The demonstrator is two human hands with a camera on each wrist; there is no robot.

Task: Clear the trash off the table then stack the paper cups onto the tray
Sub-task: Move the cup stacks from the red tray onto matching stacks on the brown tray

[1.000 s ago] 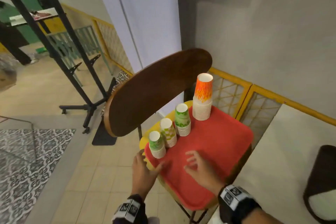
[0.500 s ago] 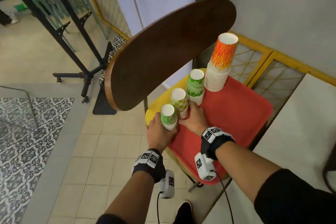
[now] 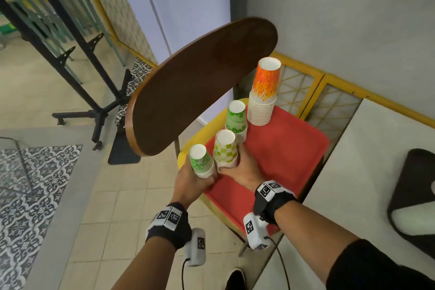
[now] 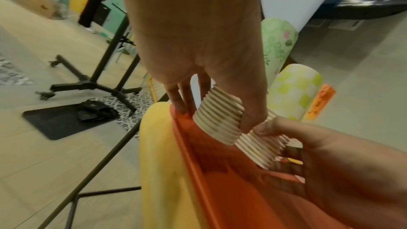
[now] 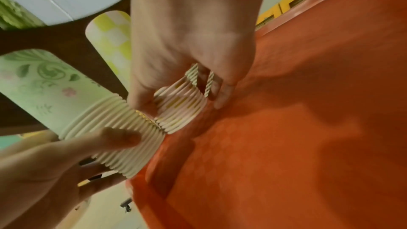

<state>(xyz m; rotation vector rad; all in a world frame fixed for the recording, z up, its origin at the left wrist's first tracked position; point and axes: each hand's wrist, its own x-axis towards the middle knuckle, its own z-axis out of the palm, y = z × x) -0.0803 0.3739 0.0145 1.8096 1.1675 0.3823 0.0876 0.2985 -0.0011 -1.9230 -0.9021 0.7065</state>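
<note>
A red tray [image 3: 282, 148] lies on a yellow chair seat [image 3: 211, 115] and carries several upside-down stacks of paper cups. My left hand [image 3: 190, 180] grips the rims of the nearest green floral stack [image 3: 201, 161] at the tray's near left corner. My right hand [image 3: 244, 167] grips the green-checked stack [image 3: 225, 148] beside it. The two stacks touch. In the right wrist view my fingers wrap the checked stack's rims [image 5: 182, 109], and the floral stack [image 5: 66, 93] lies against them. Behind stand a second green stack [image 3: 236, 116] and a tall orange stack [image 3: 264, 92].
The chair's brown backrest [image 3: 200, 87] rises just left of the cups. A white table [image 3: 353, 172] with a dark object [image 3: 414, 195] is on the right. A yellow railing [image 3: 329, 77] runs behind, and a black stand [image 3: 94, 113] is on the tiled floor.
A second ago both hands lay flat on the tray's near part. They have since moved forward and taken hold of the two nearest stacks. The view has tilted down.
</note>
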